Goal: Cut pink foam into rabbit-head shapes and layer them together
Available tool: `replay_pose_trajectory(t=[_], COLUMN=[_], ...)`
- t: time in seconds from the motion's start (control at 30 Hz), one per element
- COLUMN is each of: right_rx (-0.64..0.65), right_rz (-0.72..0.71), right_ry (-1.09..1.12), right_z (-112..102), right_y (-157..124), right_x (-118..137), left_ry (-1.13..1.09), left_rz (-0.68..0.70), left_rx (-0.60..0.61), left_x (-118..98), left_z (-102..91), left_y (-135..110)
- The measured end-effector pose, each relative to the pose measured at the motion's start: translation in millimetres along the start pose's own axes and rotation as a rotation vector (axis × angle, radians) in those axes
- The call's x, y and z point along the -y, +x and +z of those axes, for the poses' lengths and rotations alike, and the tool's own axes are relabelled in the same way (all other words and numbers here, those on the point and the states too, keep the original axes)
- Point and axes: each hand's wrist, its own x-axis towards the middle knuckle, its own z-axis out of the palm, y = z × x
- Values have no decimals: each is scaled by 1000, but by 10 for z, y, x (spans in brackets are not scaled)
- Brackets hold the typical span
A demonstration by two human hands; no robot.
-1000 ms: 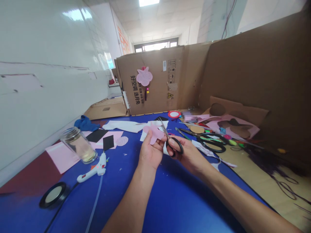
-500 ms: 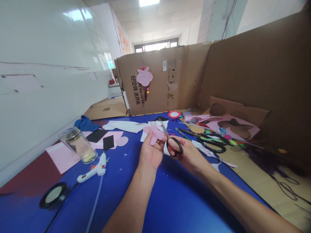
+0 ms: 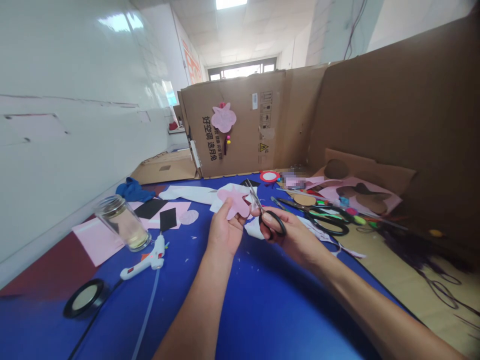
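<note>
**Head view.** Left hand (image 3: 224, 231), partly closed, pinches a pink paper cutout (image 3: 234, 201) above the blue work surface (image 3: 262, 320), offering its edge to the blades. Right hand (image 3: 294, 241) grips black-handled scissors (image 3: 272, 223), fingers through the loops, steadying the cut. Left of the cutout lie a glass jar (image 3: 122, 223) and white hot glue gun (image 3: 144, 261); right, a second pair of scissors (image 3: 328, 222).

Left hand (image 3: 224, 230) and right hand (image 3: 290, 237) raised, close together
</note>
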Motion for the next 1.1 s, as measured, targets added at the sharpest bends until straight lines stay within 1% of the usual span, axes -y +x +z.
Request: replay_pose_trajectory(t=[0.17, 0.4, 0.53, 0.63, 0.83, 0.97, 1.1], right_rx=[24, 90, 128, 150, 202, 217, 220], right_rz=[-8, -18, 4, 27, 48, 75, 95], right_ry=[-58, -234, -335, -411, -467, -522, -557], right_z=[-113, -217, -274, -305, -380, -452, -477], right_y=[12, -17, -25, -28, -37, -50, -56], right_x=[60, 131, 169, 208, 299, 365, 403], left_ry=[150, 238, 289, 314, 388, 428, 460], left_rz=[65, 118, 124, 117, 123, 124, 104], left_rx=[48, 93, 87, 119, 176, 198, 207], left_x=[-89, -166, -209, -223, -221, -223, -224], left_z=[-34, -99, -97, -101, -131, -128, -128], left_y=[2, 45, 43, 33, 32, 19, 15])
